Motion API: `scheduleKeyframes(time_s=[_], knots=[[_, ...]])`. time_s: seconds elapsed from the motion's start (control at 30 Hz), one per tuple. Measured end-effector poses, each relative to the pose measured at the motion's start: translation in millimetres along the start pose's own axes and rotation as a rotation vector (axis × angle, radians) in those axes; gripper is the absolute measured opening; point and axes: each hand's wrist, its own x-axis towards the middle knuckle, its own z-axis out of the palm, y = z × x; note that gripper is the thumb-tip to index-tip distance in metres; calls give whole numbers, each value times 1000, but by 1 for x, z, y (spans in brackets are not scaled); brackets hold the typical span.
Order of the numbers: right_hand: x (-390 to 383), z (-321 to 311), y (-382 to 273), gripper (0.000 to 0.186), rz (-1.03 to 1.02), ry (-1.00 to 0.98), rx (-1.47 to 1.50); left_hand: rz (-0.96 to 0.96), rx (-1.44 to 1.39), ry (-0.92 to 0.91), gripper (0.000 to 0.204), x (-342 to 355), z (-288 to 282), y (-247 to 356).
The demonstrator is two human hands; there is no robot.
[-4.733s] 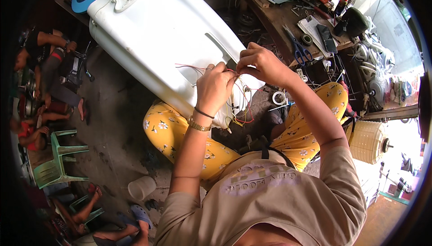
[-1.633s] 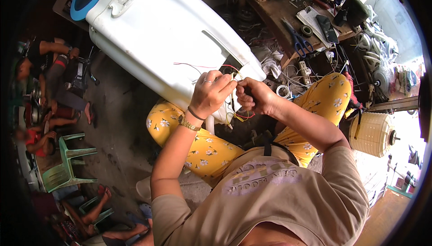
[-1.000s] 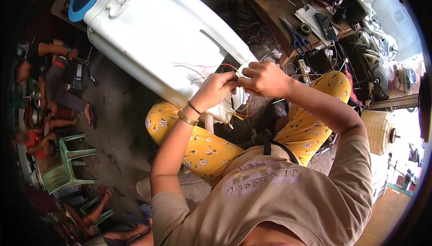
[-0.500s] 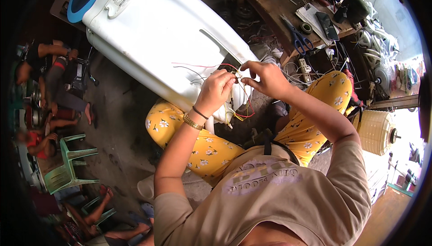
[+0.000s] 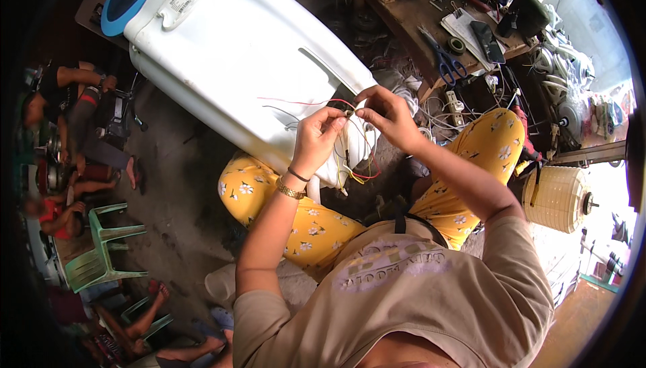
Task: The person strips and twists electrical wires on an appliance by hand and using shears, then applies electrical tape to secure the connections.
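My left hand [image 5: 316, 140] and my right hand [image 5: 390, 118] meet over the near end of a large white plastic appliance body [image 5: 222, 52], which lies on its side. Each hand pinches thin electrical wires between thumb and fingertips, the fingertips almost touching. A red wire [image 5: 296, 102] stretches left from the pinch across the white plastic. Below the hands, a red and yellow wire bundle [image 5: 363, 174] hangs in loops beside the casing. Exactly which strands lie between the fingers is too small to make out.
A wooden workbench [image 5: 404, 25] at the far right carries blue-handled scissors [image 5: 447, 65], a roll of tape [image 5: 456, 46] and a phone [image 5: 487, 41]. A white power strip [image 5: 455, 107] lies below it among cables. Other people sit at left near a green plastic chair [image 5: 104, 250].
Both hands stay pinched on the wires and have shifted slightly, the fingertips now a little higher. The hanging wire loops have moved a little.
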Motion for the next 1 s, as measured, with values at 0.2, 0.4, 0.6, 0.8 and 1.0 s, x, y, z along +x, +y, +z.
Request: scheduleKeyframes(time_s=[0.2, 0.4, 0.6, 0.8, 1.0], knots=[[-13, 24, 9, 27, -365, 228, -206, -72, -227, -26, 14, 0, -4, -10], [-11, 39, 18, 28, -302, 224, -94, -112, -280, -67, 14, -1, -7, -18], [-9, 39, 26, 16, -233, 172, 22, -112, -325, -70, 15, -1, -4, -18], [-7, 37, 16, 9, -255, 145, -89, -122, -301, -85, 15, -1, -8, -19], [7, 5, 11, 15, -232, -333, 60, -65, -7, -198, 11, -13, -18, 3]])
